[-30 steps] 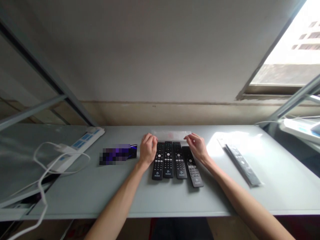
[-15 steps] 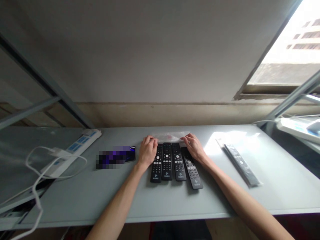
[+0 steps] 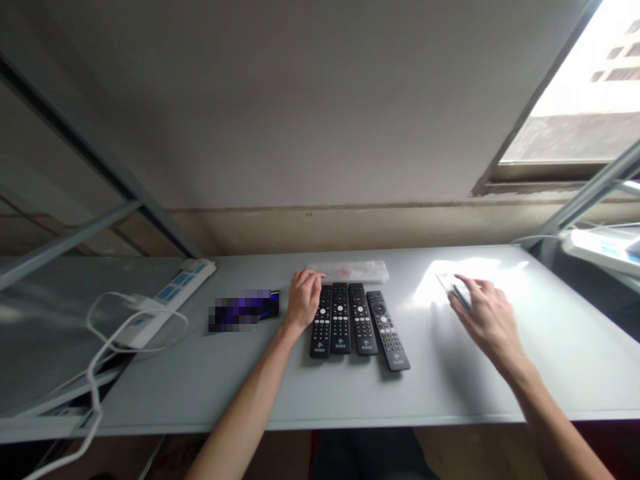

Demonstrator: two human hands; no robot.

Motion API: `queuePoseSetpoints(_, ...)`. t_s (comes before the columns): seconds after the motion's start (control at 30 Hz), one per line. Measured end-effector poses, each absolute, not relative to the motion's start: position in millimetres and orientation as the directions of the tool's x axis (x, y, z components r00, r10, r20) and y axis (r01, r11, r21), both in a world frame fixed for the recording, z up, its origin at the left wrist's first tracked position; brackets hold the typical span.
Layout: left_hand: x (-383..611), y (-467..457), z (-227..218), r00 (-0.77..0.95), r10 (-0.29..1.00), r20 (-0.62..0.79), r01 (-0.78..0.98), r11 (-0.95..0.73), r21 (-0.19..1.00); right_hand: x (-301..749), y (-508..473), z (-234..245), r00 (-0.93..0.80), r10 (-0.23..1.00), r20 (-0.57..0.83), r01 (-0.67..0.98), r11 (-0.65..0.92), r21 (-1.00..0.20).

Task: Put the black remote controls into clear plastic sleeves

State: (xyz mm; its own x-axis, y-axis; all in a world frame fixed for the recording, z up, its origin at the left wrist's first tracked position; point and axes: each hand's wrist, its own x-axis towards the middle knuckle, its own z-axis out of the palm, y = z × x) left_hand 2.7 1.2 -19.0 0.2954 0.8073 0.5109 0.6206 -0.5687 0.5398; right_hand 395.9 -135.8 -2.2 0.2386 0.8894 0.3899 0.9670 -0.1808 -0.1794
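Several black remotes (image 3: pixel 350 323) lie side by side on the grey table (image 3: pixel 280 393). Just beyond their far ends lies a clear plastic bag (image 3: pixel 357 271), flat. My left hand (image 3: pixel 303 301) rests beside the top of the leftmost remote, fingers curled, with the fingertips on the bag's left end. Off to the right, my right hand (image 3: pixel 487 319) lies over a remote in a plastic sleeve (image 3: pixel 454 288) with its fingers stretched forward. Most of that remote is hidden under the hand.
A white power strip (image 3: pixel 173 290) with looping cables (image 3: pixel 100 333) sits at the table's left. A dark phone (image 3: pixel 245 310) lies left of my left hand. Metal shelf struts slant at both sides. A window lights the right end, where a white tray (image 3: pixel 605 247) stands.
My right hand has let go of the bag's right end and swung right onto the sleeved remote. The bag now lies flat. My left hand has stayed put.
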Motion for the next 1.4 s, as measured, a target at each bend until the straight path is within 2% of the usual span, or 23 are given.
queuePoseSetpoints(0.07, 4, 1, -18, 0.299, 0.805, 0.512, 0.615, -0.573, 0.542, 418, -157, -16, 0.293, 0.880, 0.374, 0.954, -0.245, -0.171)
queuePoseSetpoints(0.23, 4, 0, -17, 0.302, 0.811, 0.501, 0.615, -0.567, 0.548, 429, -175, -42, 0.302, 0.890, 0.340, 0.950, -0.252, -0.184)
queuePoseSetpoints(0.37, 4, -2, -15, 0.309, 0.804, 0.508, 0.594, -0.580, 0.558, 405, -178, -27, 0.409, 0.856, 0.316, 0.905, -0.335, -0.264)
queuePoseSetpoints(0.43, 5, -5, -12, 0.292, 0.807, 0.514, 0.571, -0.578, 0.583, 385, -180, -12, 0.438, 0.820, 0.368, 0.888, -0.332, -0.319)
queuePoseSetpoints(0.5, 7, -8, -8, 0.282, 0.815, 0.505, 0.520, -0.573, 0.633, 361, -177, 3, 0.392, 0.795, 0.464, 0.895, -0.211, -0.394)
queuePoseSetpoints(0.6, 11, -12, -3, 0.331, 0.835, 0.439, 0.366, -0.542, 0.757, 322, -155, 22, 0.215, 0.794, 0.568, 0.846, 0.140, -0.515)
queuePoseSetpoints(0.67, 13, -14, -1, 0.376, 0.854, 0.359, 0.253, -0.468, 0.847, 296, -131, 29, 0.067, 0.816, 0.574, 0.757, 0.334, -0.562)
queuePoseSetpoints(0.8, 16, -17, 1, 0.464, 0.871, 0.162, 0.119, -0.242, 0.963, 255, -79, 25, -0.232, 0.784, 0.576, 0.635, 0.570, -0.521)
queuePoseSetpoints(0.93, 18, -19, 6, 0.318, 0.939, 0.129, 0.019, -0.142, 0.990, 240, -58, 5, -0.400, 0.723, 0.563, 0.603, 0.670, -0.432)
queuePoseSetpoints(1.03, 18, -18, 9, 0.209, 0.972, 0.107, -0.126, -0.082, 0.989, 247, -61, -7, -0.328, 0.732, 0.597, 0.624, 0.643, -0.444)
queuePoseSetpoints(1.13, 17, -14, 9, 0.169, 0.984, 0.065, -0.283, -0.014, 0.959, 259, -63, -11, -0.031, 0.780, 0.624, 0.626, 0.502, -0.597)
queuePoseSetpoints(1.23, 15, -12, 8, 0.172, 0.984, 0.037, -0.391, 0.034, 0.920, 265, -61, -7, 0.180, 0.870, 0.460, 0.540, 0.304, -0.785)
queuePoseSetpoints(1.33, 14, -12, 10, 0.234, 0.972, 0.017, -0.420, 0.085, 0.903, 265, -58, -3, 0.156, 0.964, 0.215, 0.412, 0.135, -0.901)
queuePoseSetpoints(1.4, 13, -13, 12, 0.249, 0.968, 0.003, -0.423, 0.106, 0.900, 263, -57, -1, 0.113, 0.985, 0.127, 0.328, 0.084, -0.941)
